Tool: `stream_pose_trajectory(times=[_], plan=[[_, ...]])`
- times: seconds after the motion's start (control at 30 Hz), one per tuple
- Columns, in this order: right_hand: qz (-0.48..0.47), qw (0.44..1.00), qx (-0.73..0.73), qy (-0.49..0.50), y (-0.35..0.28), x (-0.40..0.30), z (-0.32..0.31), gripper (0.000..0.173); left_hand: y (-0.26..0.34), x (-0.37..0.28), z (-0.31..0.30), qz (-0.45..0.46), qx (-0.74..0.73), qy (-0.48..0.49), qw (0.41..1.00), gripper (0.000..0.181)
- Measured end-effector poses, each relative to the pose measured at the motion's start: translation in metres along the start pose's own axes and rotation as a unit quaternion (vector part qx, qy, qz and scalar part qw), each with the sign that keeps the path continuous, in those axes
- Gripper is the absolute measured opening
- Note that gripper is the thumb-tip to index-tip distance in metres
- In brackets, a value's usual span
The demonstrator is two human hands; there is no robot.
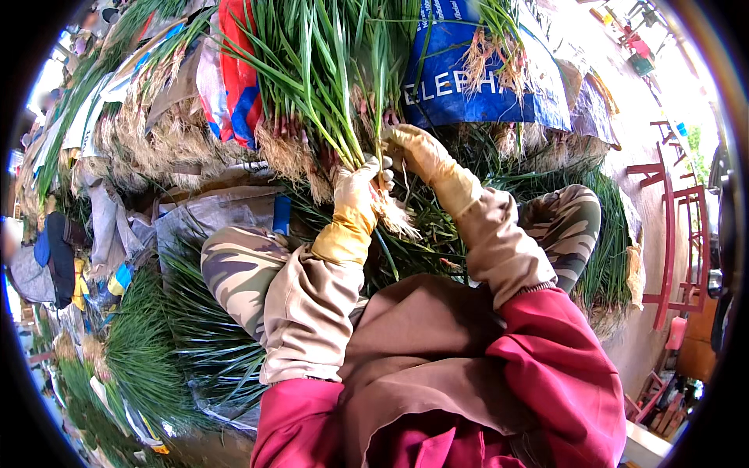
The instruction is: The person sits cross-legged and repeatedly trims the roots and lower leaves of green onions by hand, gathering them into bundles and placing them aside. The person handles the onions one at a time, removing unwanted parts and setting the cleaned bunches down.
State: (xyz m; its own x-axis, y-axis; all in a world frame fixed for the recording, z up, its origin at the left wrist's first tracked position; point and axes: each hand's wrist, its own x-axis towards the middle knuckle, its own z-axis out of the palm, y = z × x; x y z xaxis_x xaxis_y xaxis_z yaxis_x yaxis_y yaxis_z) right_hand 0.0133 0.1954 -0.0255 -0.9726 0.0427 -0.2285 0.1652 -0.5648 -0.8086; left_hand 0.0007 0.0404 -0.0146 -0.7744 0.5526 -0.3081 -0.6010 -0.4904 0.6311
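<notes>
My left hand (361,182), in a pale yellow work glove, grips a small bunch of green onions (339,126). Their leaves point away from me and the pale roots hang out below the fist. Just to the right, my gloved right hand (412,149) has its fingers curled around the lower stem of a green onion (380,88); its fingertips are partly hidden. Beyond both hands lies a thick row of green onions (287,70), with purplish stems and long tan roots (287,149) facing me.
A blue woven plastic sack (468,76) with printed letters lies under more onions at the right. To the left is a red sack (237,70). Loose leaves (430,205) litter the space between my knees. Onion piles (216,327) flank me. Red metal frames (661,234) stand far right.
</notes>
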Motion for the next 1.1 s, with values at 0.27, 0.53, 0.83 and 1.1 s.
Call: stream_pose_trajectory(times=[0.27, 0.53, 0.83, 1.1], plan=[[-0.027, 0.95, 0.254, -0.18, 0.021, 0.012, 0.024, 0.037, 0.007, -0.001, -0.019, -0.175, -0.217, -0.115, 0.953, 0.012], [-0.124, 0.927, -0.307, 0.177, 0.052, 0.014, 0.021, 0.019, 0.011, -0.01, -0.003, -0.012, 0.041, 0.046, 0.998, 0.006], [-0.077, 0.641, -0.749, 0.15, 0.031, -0.008, -0.026, 0.014, 0.031, -0.021, 0.008, 0.155, 0.01, 0.034, 0.987, 0.003], [-0.192, 0.669, -0.65, 0.306, 0.01, 0.07, -0.019, 0.02, 0.032, 0.0, -0.004, -0.019, -0.061, 0.04, 0.997, 0.016]])
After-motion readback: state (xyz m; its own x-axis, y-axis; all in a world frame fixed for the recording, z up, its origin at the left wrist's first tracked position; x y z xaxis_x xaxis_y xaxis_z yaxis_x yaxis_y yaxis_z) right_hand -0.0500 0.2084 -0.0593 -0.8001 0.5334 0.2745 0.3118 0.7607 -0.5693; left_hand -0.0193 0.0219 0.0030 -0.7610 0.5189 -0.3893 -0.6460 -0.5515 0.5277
